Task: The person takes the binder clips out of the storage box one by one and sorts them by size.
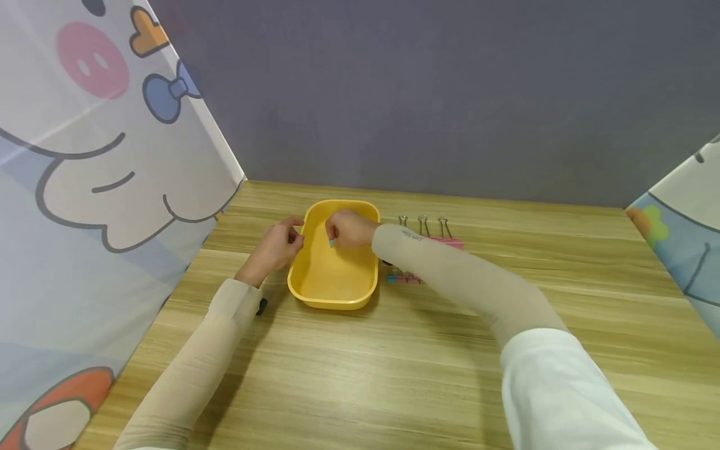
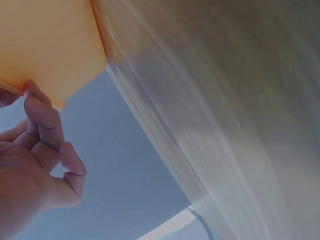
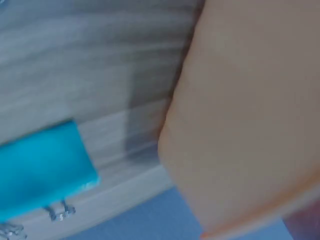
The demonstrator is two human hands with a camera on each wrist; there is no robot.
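A yellow plastic tray point(image 1: 333, 304) with tall sides stands on the table. My left hand point(image 1: 279, 244) is at its left rim; in the left wrist view the fingertips point(image 2: 35, 92) pinch the tray's edge. Inside the tray, my right hand point(image 1: 351, 228) pinches a small blue binder clip point(image 1: 331, 242), mostly covered by the fingers. To the tray's right lie pink binder clips point(image 1: 452, 242) with wire handles, and a row of smaller clips point(image 1: 392, 278), partly hidden by my right forearm. A turquoise binder clip point(image 3: 45, 170) shows large in the right wrist view.
The wood-grain table point(image 1: 337, 375) meets a grey wall panel point(image 1: 427, 106) at the back. Cartoon-printed sheets point(image 1: 112, 187) stand along the left and right sides. My right forearm point(image 1: 461, 278) crosses over the clips.
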